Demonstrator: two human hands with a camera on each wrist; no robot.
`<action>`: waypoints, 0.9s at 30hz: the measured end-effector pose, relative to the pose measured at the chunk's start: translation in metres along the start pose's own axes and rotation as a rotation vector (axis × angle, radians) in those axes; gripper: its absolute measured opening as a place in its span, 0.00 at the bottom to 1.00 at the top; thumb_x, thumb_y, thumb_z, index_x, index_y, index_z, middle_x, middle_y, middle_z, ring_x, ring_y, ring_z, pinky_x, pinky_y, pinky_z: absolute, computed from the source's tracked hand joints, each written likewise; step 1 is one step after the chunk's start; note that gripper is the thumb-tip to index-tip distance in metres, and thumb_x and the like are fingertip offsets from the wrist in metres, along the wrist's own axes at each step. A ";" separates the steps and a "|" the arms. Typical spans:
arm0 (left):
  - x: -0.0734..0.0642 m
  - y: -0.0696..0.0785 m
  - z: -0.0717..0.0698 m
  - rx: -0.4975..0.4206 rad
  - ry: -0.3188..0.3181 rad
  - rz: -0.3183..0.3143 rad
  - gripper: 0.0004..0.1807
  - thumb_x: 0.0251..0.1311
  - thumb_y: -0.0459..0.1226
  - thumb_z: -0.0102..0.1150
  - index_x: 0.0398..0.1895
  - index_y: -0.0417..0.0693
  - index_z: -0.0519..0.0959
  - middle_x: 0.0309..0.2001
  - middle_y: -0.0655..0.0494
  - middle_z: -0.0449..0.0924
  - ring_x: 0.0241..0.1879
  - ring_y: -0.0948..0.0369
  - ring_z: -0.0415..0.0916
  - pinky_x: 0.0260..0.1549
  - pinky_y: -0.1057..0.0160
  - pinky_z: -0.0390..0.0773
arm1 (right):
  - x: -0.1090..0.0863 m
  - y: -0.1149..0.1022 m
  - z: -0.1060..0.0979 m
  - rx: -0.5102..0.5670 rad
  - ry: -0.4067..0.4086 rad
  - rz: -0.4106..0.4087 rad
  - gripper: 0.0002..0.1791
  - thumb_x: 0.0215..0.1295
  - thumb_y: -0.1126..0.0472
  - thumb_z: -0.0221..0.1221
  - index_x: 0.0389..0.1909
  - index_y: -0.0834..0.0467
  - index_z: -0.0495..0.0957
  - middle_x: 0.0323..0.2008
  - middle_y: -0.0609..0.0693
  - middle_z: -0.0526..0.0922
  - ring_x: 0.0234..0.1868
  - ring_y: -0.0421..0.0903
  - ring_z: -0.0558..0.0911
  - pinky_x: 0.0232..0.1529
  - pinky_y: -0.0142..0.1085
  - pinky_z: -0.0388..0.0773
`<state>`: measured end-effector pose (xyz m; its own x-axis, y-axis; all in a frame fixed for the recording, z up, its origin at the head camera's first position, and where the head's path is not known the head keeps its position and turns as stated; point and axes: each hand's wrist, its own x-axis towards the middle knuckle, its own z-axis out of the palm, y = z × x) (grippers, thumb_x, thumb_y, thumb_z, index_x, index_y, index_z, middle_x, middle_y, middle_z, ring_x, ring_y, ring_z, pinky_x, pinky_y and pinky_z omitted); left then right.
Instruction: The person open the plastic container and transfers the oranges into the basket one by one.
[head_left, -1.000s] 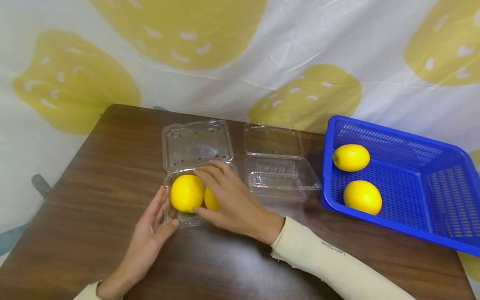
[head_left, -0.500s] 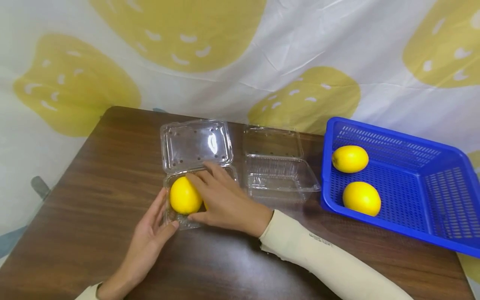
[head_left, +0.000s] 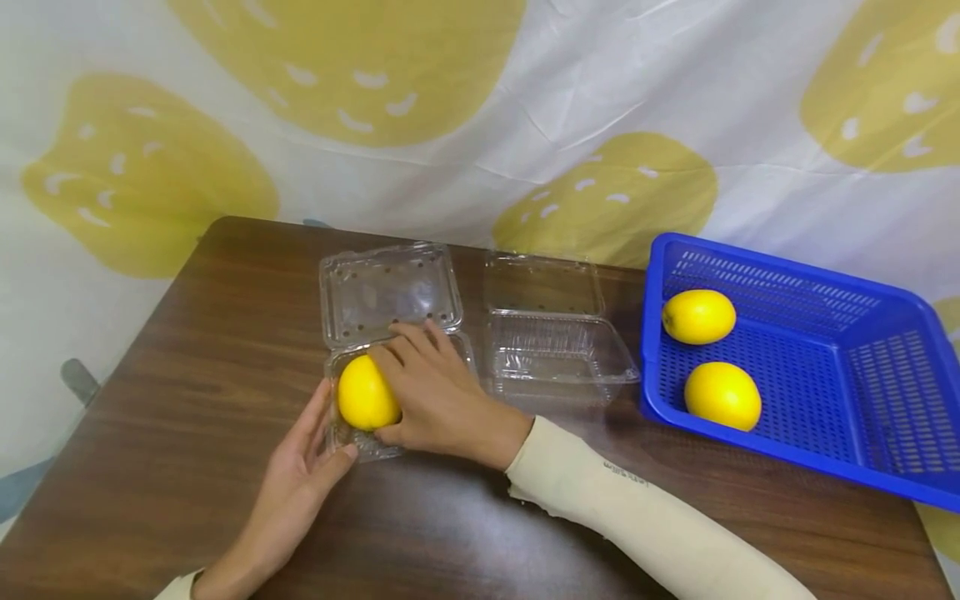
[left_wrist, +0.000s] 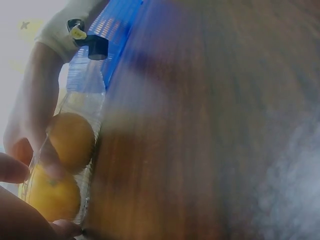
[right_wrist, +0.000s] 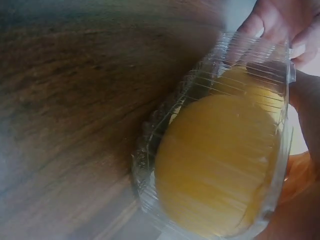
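Two yellow lemons sit side by side in an open clear plastic clamshell container (head_left: 378, 450), its lid (head_left: 392, 287) folded back. My left hand (head_left: 296, 467) grips the container's left end, thumb at the front corner and fingers along the side. My right hand (head_left: 442, 400) reaches over from the right and holds the left lemon (head_left: 363, 396), fingers at its far side and thumb at its near side. The right lemon (left_wrist: 72, 142) is hidden under that hand in the head view. It shows large through the clear wall in the right wrist view.
To the right stands a second open clear clamshell container (head_left: 562, 350) with nothing in it. Beyond it, a blue basket (head_left: 787, 462) holds two lemons, one further back (head_left: 699, 317) and one nearer (head_left: 722, 396). A printed cloth (head_left: 450, 183) hangs behind the brown table (head_left: 225, 333).
My right hand has moved left, off the right lemon's visible side and onto the left lemon, which has shifted slightly left. My left hand stays at the container's end.
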<state>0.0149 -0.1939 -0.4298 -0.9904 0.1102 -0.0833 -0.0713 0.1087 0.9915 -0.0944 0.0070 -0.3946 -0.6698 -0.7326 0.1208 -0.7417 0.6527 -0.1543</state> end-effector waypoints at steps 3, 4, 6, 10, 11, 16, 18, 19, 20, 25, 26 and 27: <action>0.000 0.000 0.000 0.001 0.002 0.004 0.48 0.78 0.29 0.59 0.92 0.45 0.43 0.91 0.47 0.38 0.88 0.45 0.42 0.72 0.77 0.60 | 0.000 0.000 -0.004 0.008 0.020 -0.010 0.52 0.53 0.35 0.79 0.75 0.56 0.75 0.68 0.51 0.82 0.82 0.56 0.66 0.86 0.65 0.54; 0.000 0.000 0.000 0.002 0.003 0.008 0.48 0.78 0.28 0.59 0.92 0.45 0.43 0.90 0.46 0.39 0.88 0.45 0.43 0.72 0.77 0.61 | 0.000 0.000 -0.006 0.019 0.030 -0.013 0.52 0.53 0.35 0.79 0.75 0.55 0.75 0.68 0.51 0.82 0.82 0.56 0.66 0.86 0.66 0.54; 0.000 0.000 0.000 0.002 0.006 0.013 0.48 0.78 0.28 0.59 0.92 0.46 0.44 0.90 0.46 0.40 0.88 0.45 0.43 0.72 0.76 0.61 | -0.001 0.000 -0.012 0.047 0.048 -0.016 0.51 0.53 0.36 0.79 0.74 0.55 0.75 0.68 0.51 0.82 0.82 0.55 0.66 0.86 0.66 0.54; 0.000 0.001 0.000 -0.002 0.007 0.023 0.48 0.77 0.27 0.59 0.92 0.47 0.44 0.90 0.47 0.41 0.88 0.45 0.44 0.73 0.75 0.62 | -0.004 0.001 -0.023 0.104 0.081 -0.008 0.49 0.53 0.38 0.79 0.74 0.55 0.75 0.69 0.51 0.81 0.81 0.55 0.67 0.86 0.64 0.55; 0.000 0.001 0.000 0.003 0.007 0.024 0.48 0.77 0.27 0.59 0.92 0.47 0.44 0.90 0.48 0.41 0.87 0.44 0.44 0.72 0.75 0.62 | -0.005 0.001 -0.026 0.110 0.090 -0.004 0.50 0.53 0.38 0.79 0.74 0.55 0.75 0.69 0.51 0.81 0.81 0.55 0.67 0.86 0.63 0.56; -0.002 0.002 0.000 0.023 0.008 0.042 0.49 0.76 0.26 0.59 0.91 0.43 0.43 0.90 0.44 0.41 0.87 0.39 0.45 0.71 0.76 0.64 | -0.013 0.007 -0.038 0.131 0.159 -0.002 0.51 0.53 0.39 0.80 0.73 0.60 0.75 0.69 0.55 0.80 0.79 0.56 0.68 0.86 0.59 0.58; -0.002 0.002 0.000 0.025 0.008 0.051 0.49 0.76 0.26 0.59 0.91 0.42 0.43 0.90 0.43 0.42 0.86 0.38 0.46 0.70 0.76 0.65 | -0.017 0.011 -0.043 0.142 0.179 -0.002 0.50 0.53 0.40 0.81 0.72 0.61 0.75 0.69 0.57 0.80 0.79 0.57 0.68 0.86 0.57 0.57; -0.002 0.002 0.000 0.022 0.007 0.054 0.49 0.76 0.26 0.59 0.91 0.41 0.43 0.90 0.42 0.42 0.86 0.38 0.47 0.70 0.76 0.65 | -0.019 0.013 -0.045 0.145 0.186 0.000 0.50 0.52 0.41 0.81 0.72 0.61 0.75 0.69 0.57 0.80 0.78 0.57 0.68 0.87 0.57 0.56; -0.002 0.002 0.000 0.021 0.007 0.057 0.49 0.76 0.25 0.59 0.91 0.41 0.43 0.90 0.42 0.43 0.86 0.37 0.48 0.70 0.76 0.66 | -0.021 0.016 -0.047 0.148 0.192 0.001 0.50 0.52 0.41 0.81 0.72 0.61 0.75 0.69 0.58 0.80 0.78 0.57 0.68 0.87 0.56 0.55; -0.002 0.000 0.002 0.009 0.014 0.070 0.48 0.75 0.25 0.59 0.91 0.39 0.43 0.89 0.41 0.43 0.85 0.36 0.49 0.70 0.75 0.67 | -0.030 0.026 -0.055 0.158 0.205 0.009 0.49 0.52 0.42 0.81 0.71 0.62 0.76 0.67 0.58 0.81 0.77 0.58 0.69 0.87 0.55 0.56; -0.003 0.000 0.002 0.005 0.016 0.071 0.48 0.75 0.24 0.59 0.90 0.39 0.43 0.89 0.40 0.43 0.85 0.36 0.49 0.70 0.75 0.67 | -0.032 0.029 -0.057 0.163 0.207 0.011 0.48 0.52 0.42 0.81 0.70 0.62 0.76 0.66 0.58 0.81 0.77 0.58 0.69 0.87 0.55 0.56; -0.003 -0.001 0.003 0.000 0.017 0.074 0.48 0.75 0.24 0.59 0.90 0.38 0.43 0.89 0.39 0.43 0.85 0.35 0.49 0.70 0.75 0.67 | -0.034 0.031 -0.058 0.166 0.209 0.013 0.48 0.52 0.42 0.81 0.70 0.62 0.77 0.65 0.59 0.81 0.76 0.59 0.69 0.86 0.55 0.57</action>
<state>0.0183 -0.1918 -0.4307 -0.9948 0.1014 -0.0077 0.0026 0.1012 0.9949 -0.0965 0.0631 -0.3464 -0.6848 -0.6570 0.3153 -0.7286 0.6089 -0.3136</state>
